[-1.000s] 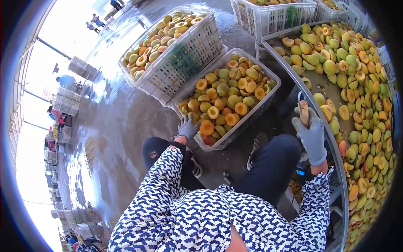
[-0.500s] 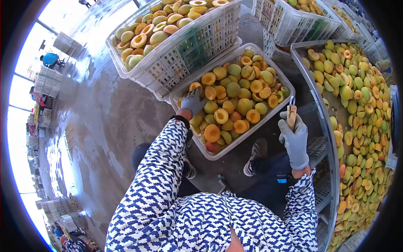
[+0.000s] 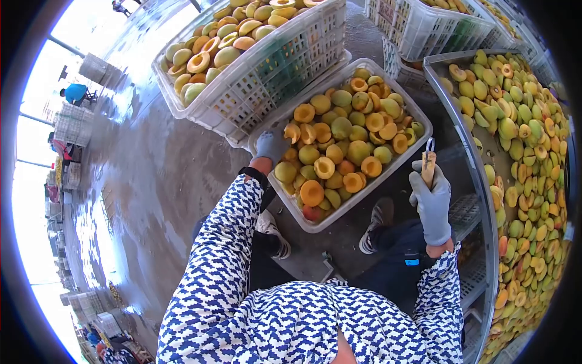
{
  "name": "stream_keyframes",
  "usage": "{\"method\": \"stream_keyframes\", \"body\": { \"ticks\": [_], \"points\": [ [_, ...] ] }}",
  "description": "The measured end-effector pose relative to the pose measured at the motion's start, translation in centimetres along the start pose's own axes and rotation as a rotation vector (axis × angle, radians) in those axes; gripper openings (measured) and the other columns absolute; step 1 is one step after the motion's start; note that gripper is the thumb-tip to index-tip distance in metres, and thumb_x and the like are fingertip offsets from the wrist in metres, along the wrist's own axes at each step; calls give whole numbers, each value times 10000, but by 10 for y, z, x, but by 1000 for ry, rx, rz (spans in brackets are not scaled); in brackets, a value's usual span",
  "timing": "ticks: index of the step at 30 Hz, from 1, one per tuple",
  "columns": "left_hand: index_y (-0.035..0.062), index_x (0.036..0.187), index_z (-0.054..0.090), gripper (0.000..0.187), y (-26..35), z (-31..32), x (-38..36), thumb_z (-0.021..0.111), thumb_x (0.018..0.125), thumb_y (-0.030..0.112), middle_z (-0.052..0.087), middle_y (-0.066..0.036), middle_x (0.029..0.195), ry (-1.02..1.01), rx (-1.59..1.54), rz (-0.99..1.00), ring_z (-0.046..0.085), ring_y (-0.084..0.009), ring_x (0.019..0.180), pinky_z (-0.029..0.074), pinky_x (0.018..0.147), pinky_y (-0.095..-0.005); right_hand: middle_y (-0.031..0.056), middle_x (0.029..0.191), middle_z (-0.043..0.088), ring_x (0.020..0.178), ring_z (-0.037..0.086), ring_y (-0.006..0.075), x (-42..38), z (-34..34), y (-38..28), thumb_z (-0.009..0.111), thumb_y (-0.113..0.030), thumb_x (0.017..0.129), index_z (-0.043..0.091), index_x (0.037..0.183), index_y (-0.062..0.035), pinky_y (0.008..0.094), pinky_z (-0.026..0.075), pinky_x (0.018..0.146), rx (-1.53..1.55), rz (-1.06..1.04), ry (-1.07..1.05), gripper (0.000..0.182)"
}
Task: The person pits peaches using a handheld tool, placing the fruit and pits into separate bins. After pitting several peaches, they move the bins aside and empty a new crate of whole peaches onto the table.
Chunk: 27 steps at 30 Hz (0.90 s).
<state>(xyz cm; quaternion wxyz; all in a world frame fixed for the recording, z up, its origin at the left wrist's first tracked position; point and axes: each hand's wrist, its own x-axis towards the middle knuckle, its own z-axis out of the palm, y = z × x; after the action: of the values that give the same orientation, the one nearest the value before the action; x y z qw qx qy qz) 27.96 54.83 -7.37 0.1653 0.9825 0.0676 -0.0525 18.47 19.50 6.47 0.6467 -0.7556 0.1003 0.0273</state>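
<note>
My left hand [image 3: 271, 145], in a grey glove, reaches into the left corner of a white crate [image 3: 316, 227] filled with halved and whole yellow-green fruit [image 3: 341, 128]. Its fingertips are hidden among the fruit and by the crate's edge, so what they hold, if anything, does not show. To the right of that crate, my gloved right hand [image 3: 431, 203] is closed round the wooden handle of a small tool [image 3: 428, 168]. The tool's looped metal end points up, away from me, and touches nothing.
A taller crate [image 3: 267, 73] heaped with fruit halves stands beyond the low crate. At the right is a metal-edged table [image 3: 464, 139] spread with fruit. More crates [image 3: 433, 36] are stacked behind. A distant person [image 3: 75, 93] in blue sits at the far left.
My left hand has shifted left and slightly down, its fingers now less visible at the crate's corner. My right hand still holds the tool. The view has moved slightly.
</note>
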Motion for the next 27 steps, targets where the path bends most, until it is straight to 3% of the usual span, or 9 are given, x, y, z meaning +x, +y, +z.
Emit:
{"method": "stream_keyframes", "body": {
  "ticks": [4, 7, 9, 13, 15, 19, 22, 25, 27],
  "points": [
    [171, 1236, 502, 496, -2, 20, 15, 575, 749, 232, 526, -175, 1202, 109, 19, 256, 548, -358, 1027, 454, 850, -409, -26, 598, 485, 450, 430, 32, 2, -4, 4, 604, -82, 809, 561, 981, 11, 185, 351, 412, -55, 1, 59, 199],
    [164, 1238, 484, 524, -10, 29, 21, 598, 728, 207, 458, -182, 1252, -60, 255, 135, 541, -341, 1033, 459, 837, -423, -22, 606, 491, 452, 437, 34, 5, -3, -1, 602, -84, 812, 562, 983, 7, 179, 352, 414, -3, 28, 77, 198],
    [146, 1211, 481, 476, -13, 24, 13, 581, 746, 183, 482, -177, 1195, 99, 155, 202, 563, -334, 966, 465, 806, -437, -21, 615, 496, 455, 439, 33, 8, -1, -3, 602, -87, 813, 565, 979, 5, 179, 354, 415, 14, 21, 76, 193],
    [125, 1189, 478, 458, -9, 1, 3, 578, 751, 212, 492, -179, 1174, 260, 197, 133, 568, -330, 951, 463, 796, -444, -20, 641, 509, 464, 444, 27, 9, 4, -6, 606, -95, 817, 572, 968, 1, 179, 362, 419, 20, -33, 57, 182],
    [108, 1169, 483, 467, -6, 10, 2, 586, 745, 277, 505, -187, 1181, 32, 319, -136, 564, -332, 981, 460, 789, -454, -21, 644, 510, 465, 442, 26, 7, 6, -5, 605, -93, 820, 574, 971, 0, 179, 364, 420, 39, -32, 68, 180],
    [103, 1076, 551, 433, -15, -2, -19, 601, 733, 363, 587, -170, 1069, -21, 193, 62, 573, -348, 955, 450, 773, -461, -20, 647, 512, 467, 445, 25, 0, -2, -4, 602, -90, 828, 576, 977, -3, 179, 367, 424, 80, -38, 90, 175],
    [128, 1017, 598, 356, -15, -21, -26, 608, 739, 350, 597, -164, 1044, -63, 48, -3, 566, -360, 957, 448, 792, -444, -17, 657, 516, 463, 447, 25, -4, -6, 2, 606, -94, 828, 577, 974, -5, 179, 368, 423, 73, -83, 90, 173],
    [157, 1014, 615, 304, -15, -9, -14, 603, 754, 314, 590, -166, 1055, 105, -53, 161, 567, -349, 954, 457, 787, -434, -18, 652, 514, 460, 445, 27, -5, -5, 2, 605, -95, 828, 579, 974, -10, 181, 365, 421, 98, -103, 114, 171],
    [151, 1035, 604, 296, -23, 19, -8, 595, 764, 269, 603, -171, 1007, 105, 4, 223, 574, -346, 936, 455, 791, -433, -21, 638, 509, 457, 446, 30, -6, -2, -1, 604, -98, 830, 578, 973, -12, 184, 364, 419, 95, -97, 113, 170]
  ]
}}
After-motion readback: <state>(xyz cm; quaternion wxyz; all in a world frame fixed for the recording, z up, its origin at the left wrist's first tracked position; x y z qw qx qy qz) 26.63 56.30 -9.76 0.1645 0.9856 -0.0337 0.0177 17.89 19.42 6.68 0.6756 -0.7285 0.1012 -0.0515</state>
